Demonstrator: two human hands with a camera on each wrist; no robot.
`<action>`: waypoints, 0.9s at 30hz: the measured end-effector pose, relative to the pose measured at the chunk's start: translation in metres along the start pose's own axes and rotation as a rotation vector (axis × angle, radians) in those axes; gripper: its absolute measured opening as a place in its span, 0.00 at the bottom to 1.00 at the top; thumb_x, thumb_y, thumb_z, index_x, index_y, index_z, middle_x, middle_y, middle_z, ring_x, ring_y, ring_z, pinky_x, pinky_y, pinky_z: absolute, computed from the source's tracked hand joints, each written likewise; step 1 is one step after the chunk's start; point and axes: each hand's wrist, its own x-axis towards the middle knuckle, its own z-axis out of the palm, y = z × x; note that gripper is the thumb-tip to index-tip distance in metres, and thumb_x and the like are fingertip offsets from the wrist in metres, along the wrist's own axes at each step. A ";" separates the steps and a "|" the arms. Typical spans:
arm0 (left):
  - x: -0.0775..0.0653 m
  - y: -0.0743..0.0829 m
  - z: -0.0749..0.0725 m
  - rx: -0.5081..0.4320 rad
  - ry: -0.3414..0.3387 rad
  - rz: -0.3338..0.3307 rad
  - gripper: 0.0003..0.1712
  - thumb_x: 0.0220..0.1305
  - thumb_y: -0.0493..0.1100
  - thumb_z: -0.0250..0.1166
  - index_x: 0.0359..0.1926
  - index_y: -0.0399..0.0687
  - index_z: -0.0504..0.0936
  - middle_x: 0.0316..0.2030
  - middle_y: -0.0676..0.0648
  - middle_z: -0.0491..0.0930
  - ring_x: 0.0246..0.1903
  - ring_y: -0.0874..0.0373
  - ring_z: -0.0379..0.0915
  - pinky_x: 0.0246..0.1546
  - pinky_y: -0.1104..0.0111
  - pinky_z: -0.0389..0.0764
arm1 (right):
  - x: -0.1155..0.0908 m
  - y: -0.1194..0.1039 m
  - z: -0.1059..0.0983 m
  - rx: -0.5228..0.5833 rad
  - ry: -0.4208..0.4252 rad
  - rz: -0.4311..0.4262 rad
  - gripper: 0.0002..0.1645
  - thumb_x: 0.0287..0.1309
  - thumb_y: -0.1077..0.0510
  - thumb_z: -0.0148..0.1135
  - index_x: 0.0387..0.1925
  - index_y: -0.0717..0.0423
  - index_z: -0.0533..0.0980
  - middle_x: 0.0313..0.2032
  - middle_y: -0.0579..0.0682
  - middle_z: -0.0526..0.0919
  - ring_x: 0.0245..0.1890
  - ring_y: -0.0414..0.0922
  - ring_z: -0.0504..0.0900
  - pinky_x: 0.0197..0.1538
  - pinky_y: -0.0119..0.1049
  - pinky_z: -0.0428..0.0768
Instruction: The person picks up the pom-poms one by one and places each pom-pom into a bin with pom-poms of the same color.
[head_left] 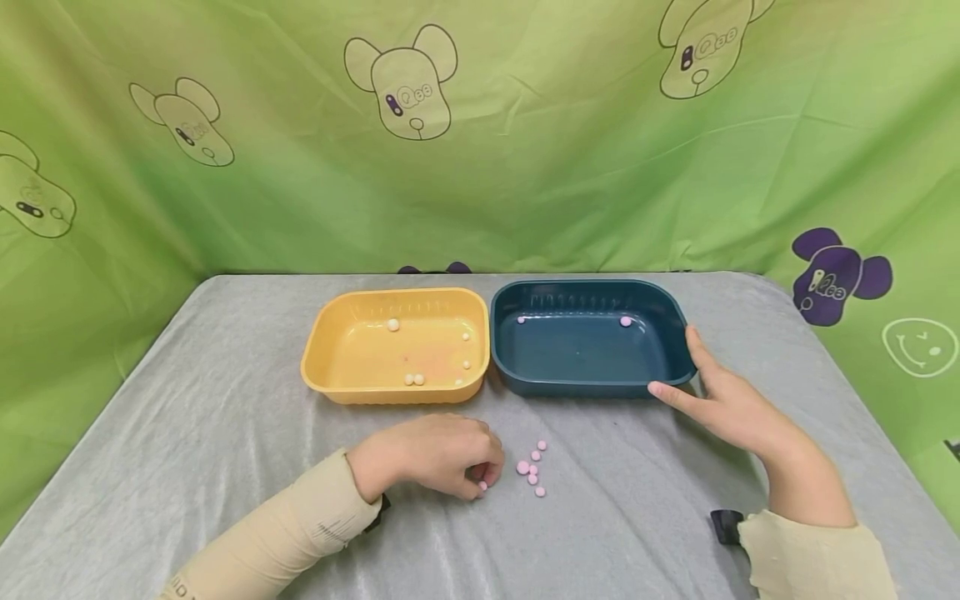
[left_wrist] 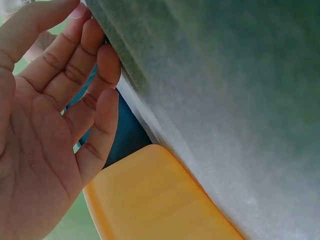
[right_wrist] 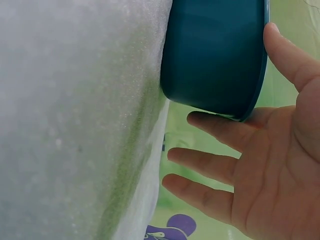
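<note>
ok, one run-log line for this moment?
left hand: pinches pink ball; right hand: touches blue tray; other pink balls: on grey cloth, in blue tray; white balls: in yellow tray

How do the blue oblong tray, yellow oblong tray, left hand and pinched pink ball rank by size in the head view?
Largest: blue tray and yellow tray, nearly alike
Next: left hand
Smallest: pink ball

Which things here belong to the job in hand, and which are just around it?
Apparently in the job:
left hand, pinching a pink ball
loose pink balls
right hand, touching the blue tray
yellow tray with white balls

Apparently just around it:
green backdrop
grey cloth
</note>
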 end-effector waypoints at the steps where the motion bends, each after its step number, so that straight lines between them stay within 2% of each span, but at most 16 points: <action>1: 0.000 0.000 0.000 0.001 0.000 0.000 0.10 0.55 0.39 0.70 0.24 0.59 0.78 0.23 0.61 0.73 0.26 0.71 0.66 0.26 0.80 0.65 | 0.000 0.000 0.000 0.000 -0.002 0.003 0.63 0.69 0.36 0.53 0.74 0.53 0.19 0.75 0.65 0.22 0.73 0.75 0.36 0.68 0.74 0.47; 10: 0.000 0.000 -0.004 0.002 0.010 0.014 0.10 0.54 0.40 0.70 0.24 0.60 0.77 0.23 0.62 0.72 0.26 0.71 0.66 0.24 0.81 0.65 | 0.001 0.000 0.000 -0.013 0.002 0.007 0.63 0.68 0.35 0.53 0.74 0.53 0.19 0.75 0.64 0.22 0.73 0.75 0.37 0.67 0.74 0.48; 27: -0.010 -0.003 -0.010 0.016 0.045 0.009 0.06 0.55 0.43 0.70 0.29 0.59 0.80 0.27 0.61 0.75 0.27 0.70 0.67 0.27 0.80 0.67 | 0.000 0.000 0.000 -0.009 -0.002 0.009 0.63 0.68 0.35 0.53 0.74 0.52 0.19 0.75 0.64 0.22 0.72 0.76 0.38 0.67 0.74 0.49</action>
